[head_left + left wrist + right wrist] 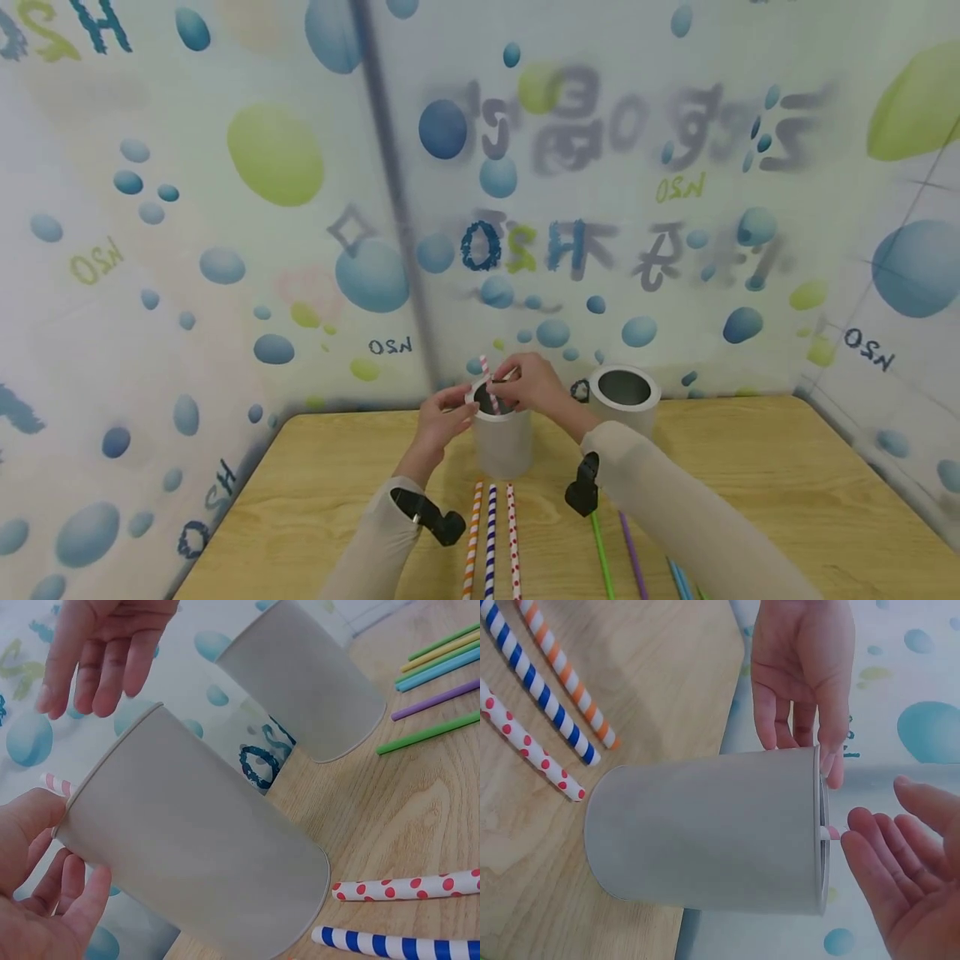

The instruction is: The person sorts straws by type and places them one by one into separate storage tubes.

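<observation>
A pink-and-white striped paper straw (484, 364) leans in the near white cylindrical container (504, 448), its top above the rim. My left hand (441, 422) holds the container's rim at the left, with a digit over the edge and others by the outer wall. Above the opening, my right hand (534, 383) is beside the straw. In the right wrist view, the right fingers (889, 859) are relaxed and spread, without a visible pinch on the straw (829, 833). The straw's lower end is hidden inside the container.
A second white container (643, 415) stands to the right. In front lie orange-striped (472, 542), blue-striped (491, 542) and red-dotted straws (513, 542). Green (602, 554), purple (632, 554) and blue straws (678, 579) lie to the right. A patterned curtain (525, 333) borders the wooden table (352, 467).
</observation>
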A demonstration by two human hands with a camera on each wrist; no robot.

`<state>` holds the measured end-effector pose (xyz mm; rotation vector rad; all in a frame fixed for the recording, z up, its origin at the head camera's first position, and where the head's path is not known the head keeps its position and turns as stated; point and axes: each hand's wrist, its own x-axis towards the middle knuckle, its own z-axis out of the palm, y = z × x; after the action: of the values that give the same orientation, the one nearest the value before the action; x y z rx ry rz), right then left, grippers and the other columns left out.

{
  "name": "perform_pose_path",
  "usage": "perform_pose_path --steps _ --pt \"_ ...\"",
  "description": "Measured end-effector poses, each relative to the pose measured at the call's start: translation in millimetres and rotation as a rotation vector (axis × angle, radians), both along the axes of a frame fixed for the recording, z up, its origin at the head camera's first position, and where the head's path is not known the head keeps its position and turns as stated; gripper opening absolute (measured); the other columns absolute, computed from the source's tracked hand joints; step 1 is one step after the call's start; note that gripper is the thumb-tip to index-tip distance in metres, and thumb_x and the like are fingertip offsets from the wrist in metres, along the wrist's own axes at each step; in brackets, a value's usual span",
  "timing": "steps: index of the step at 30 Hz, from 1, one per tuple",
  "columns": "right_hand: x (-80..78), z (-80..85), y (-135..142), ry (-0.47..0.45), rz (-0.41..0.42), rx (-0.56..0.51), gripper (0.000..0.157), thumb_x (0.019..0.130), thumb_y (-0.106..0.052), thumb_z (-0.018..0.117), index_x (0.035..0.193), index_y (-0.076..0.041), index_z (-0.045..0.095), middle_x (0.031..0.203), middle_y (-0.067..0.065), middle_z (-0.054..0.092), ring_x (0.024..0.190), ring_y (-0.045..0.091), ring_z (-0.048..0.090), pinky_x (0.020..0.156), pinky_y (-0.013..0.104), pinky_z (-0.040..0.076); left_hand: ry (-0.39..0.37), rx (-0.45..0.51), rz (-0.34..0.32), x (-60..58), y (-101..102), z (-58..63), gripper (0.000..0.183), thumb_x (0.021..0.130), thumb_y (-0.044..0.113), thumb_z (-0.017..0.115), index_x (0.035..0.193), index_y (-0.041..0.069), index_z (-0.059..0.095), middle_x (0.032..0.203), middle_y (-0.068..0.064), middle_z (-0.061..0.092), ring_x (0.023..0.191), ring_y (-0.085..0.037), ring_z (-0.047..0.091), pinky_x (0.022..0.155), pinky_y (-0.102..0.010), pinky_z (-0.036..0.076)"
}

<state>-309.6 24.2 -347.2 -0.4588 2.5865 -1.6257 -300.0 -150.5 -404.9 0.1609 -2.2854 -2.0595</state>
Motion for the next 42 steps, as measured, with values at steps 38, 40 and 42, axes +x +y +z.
perform_pose_path --steps 38,40,42 --pt "53.9 -114.1 23 -0.243 0.046 -0.044 0.019 0.079 -0.013 0.071 0.091 -0.001 0.063 0.069 0.004 0.061 0.058 0.019 0.061 0.052 0.032 0.052 -0.014 -0.001 0.009 -1.4 0 -2.3 0.036 0.082 0.010 0.067 0.117 0.003 0.059 0.108 -0.014 0.053 0.096 -0.024 0.054 0.081 -0.038 0.050" --pt "55.8 -119.4 24 -0.252 0.042 -0.047 0.020 0.079 -0.015 0.071 0.091 -0.001 0.063 0.068 0.004 0.060 0.057 0.019 0.060 0.050 0.031 0.051 -0.010 -0.002 0.011 -1.2 0 -2.4 0.036 0.082 0.009 0.067 0.116 0.002 0.059 0.108 -0.015 0.053 0.095 -0.024 0.054 0.081 -0.038 0.050" --pt "57.8 -123.2 24 -0.268 0.038 -0.056 0.020 0.079 -0.016 0.071 0.091 -0.002 0.062 0.067 0.004 0.060 0.056 0.018 0.060 0.049 0.031 0.051 -0.007 0.003 0.009 -1.1 1 -1.9 0.036 0.082 0.009 0.067 0.116 0.002 0.059 0.108 -0.015 0.053 0.095 -0.024 0.055 0.081 -0.038 0.050"
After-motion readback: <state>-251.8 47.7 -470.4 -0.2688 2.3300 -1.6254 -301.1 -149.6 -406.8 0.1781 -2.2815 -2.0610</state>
